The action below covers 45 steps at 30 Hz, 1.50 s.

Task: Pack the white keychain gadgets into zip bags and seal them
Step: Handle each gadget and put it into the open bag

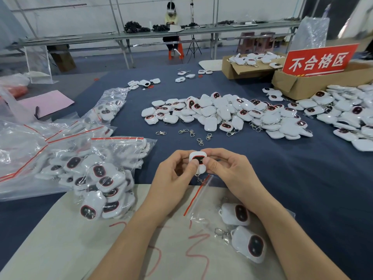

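Pale board [60, 239] with red scribbles lies closest, under both forearms, on the blue-clothed table [302, 178]. Well beyond the fingertips, a broad heap of loose gadgets [222, 114] spreads over the cloth. To the left of the fingers sits a pile of filled zip bags [96, 178] with red seal strips.

Just below the fingers, running under the right wrist, lies one clear zip bag [212, 215]. Its red-striped mouth is turned towards the hands and looks unsealed, and two bagged gadgets [236, 214] are inside.

The left hand [173, 178] and right hand [228, 170] meet above that mouth. Both pinch the same white keychain gadget [198, 159] between thumb and curled fingers, with the thumbs pressed on its face beside the dark, red-rimmed window. Its chain hangs from the fingers towards the bag. A few loose metal clasps [199, 141] lie just beyond the fingertips.

The step in hand seems to be loading: this gadget is being readied for the part-filled bag. Next, one hand would need to let go and hold the mouth open while the other slides the gadget in. The strip would then be pressed closed along its length.
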Available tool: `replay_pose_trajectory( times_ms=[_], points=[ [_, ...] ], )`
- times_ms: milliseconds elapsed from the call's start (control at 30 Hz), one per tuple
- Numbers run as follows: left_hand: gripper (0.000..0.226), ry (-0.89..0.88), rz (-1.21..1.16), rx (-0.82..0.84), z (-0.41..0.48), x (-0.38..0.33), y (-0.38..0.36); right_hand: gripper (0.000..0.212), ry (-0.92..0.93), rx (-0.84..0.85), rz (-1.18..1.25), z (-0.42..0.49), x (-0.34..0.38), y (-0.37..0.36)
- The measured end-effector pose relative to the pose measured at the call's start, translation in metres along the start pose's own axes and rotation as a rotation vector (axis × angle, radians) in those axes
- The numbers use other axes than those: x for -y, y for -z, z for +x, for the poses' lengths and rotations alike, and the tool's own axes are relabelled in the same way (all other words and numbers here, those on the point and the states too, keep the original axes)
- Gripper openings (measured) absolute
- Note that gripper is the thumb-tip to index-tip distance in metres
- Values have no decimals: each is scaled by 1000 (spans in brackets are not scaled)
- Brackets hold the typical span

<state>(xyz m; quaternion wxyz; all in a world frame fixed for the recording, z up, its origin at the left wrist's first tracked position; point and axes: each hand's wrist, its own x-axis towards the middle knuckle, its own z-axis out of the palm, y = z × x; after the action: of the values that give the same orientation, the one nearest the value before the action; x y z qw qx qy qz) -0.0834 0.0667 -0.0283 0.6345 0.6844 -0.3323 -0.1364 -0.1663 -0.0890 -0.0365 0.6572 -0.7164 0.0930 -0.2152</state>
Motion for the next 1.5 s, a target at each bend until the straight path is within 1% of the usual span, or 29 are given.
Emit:
replay_pose_trajectory(
  times_ms=[333, 500, 900, 1167, 1367, 1433, 1500],
  points=[
    [19, -47, 24, 12, -1, -2, -1, 18, -2, -1, 67, 0, 1, -1],
    [20, -48, 36, 14, 0, -1, -1, 18, 6, -1, 49, 0, 2, -1],
    [16, -9, 13, -15, 0, -3, -2, 19, 16, 9, 32, 0, 3, -2],
    [19, -19, 9, -3, -2, -4, -1, 18, 10, -12, 89, -1, 3, -2],
    [25, 15, -12, 26, -3, -6, -2, 17, 2, -26, 93, -2, 6, -3],
    [29, 2, 37, 26, -3, -7, -3, 18, -16, -22, 119, -2, 7, -2],
    [31, -24, 122, -13, -3, -5, -5, 21, -37, -5, 148, -2, 7, -1]
  ],
)
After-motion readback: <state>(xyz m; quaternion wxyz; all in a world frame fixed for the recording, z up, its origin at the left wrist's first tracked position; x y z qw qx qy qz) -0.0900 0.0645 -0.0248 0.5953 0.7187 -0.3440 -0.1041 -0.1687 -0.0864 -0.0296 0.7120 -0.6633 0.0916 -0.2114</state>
